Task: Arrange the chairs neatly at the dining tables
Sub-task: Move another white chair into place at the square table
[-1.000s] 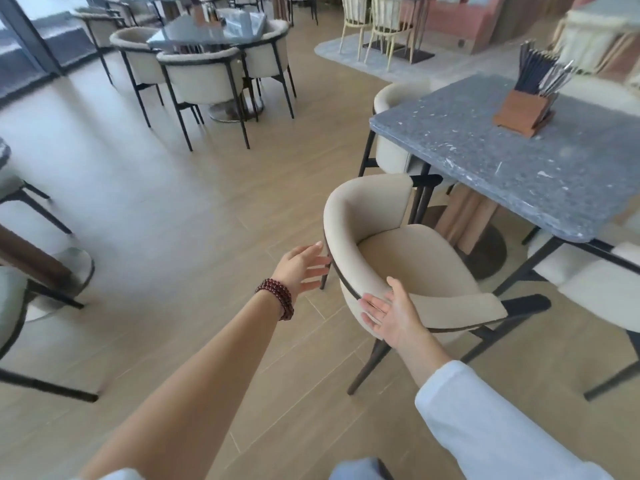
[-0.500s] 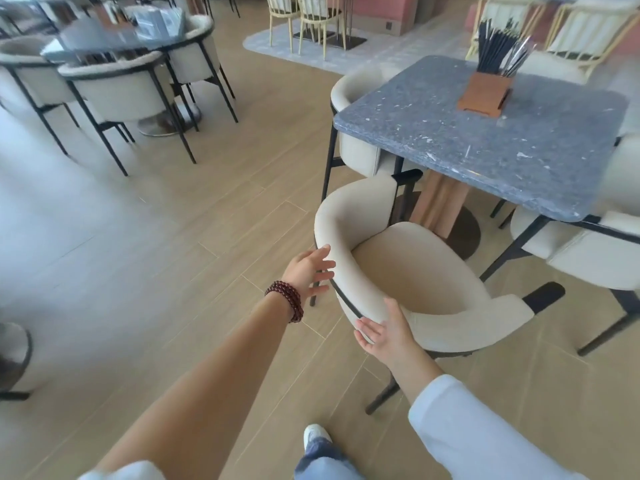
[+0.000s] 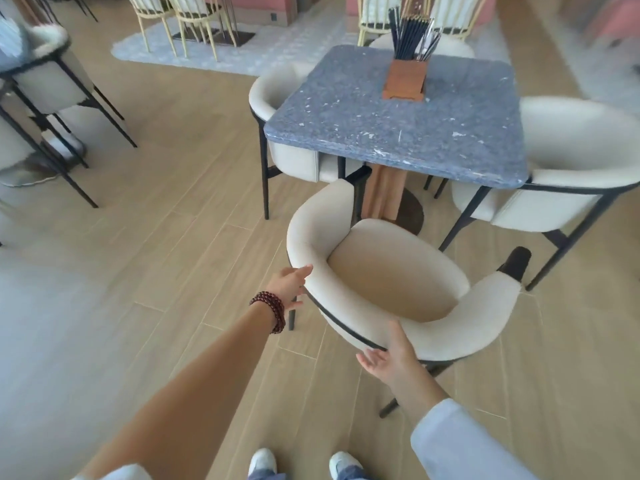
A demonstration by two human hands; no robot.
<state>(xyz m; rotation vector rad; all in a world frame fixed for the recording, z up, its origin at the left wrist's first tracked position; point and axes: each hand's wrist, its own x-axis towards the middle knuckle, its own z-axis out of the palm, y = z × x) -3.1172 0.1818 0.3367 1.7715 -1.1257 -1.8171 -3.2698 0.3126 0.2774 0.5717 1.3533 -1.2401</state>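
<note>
Cream chair (image 3: 398,278) askew before blue table (image 3: 398,133), second chair (image 3: 571,147) close right

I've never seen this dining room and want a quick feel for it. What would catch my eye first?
The cream tub chair in the centre foreground stands pulled out and askew. The left hand touches the left curve of its backrest, and the right hand lies against its rear. Just beyond is the speckled blue-grey table, with a brown holder of dark utensils near its far edge.

brown holder (image 3: 403,81): dark sticks (image 3: 407,36) upright inside | pale rug (image 3: 270,53): far back | floor (image 3: 156,220): wood planks
</note>
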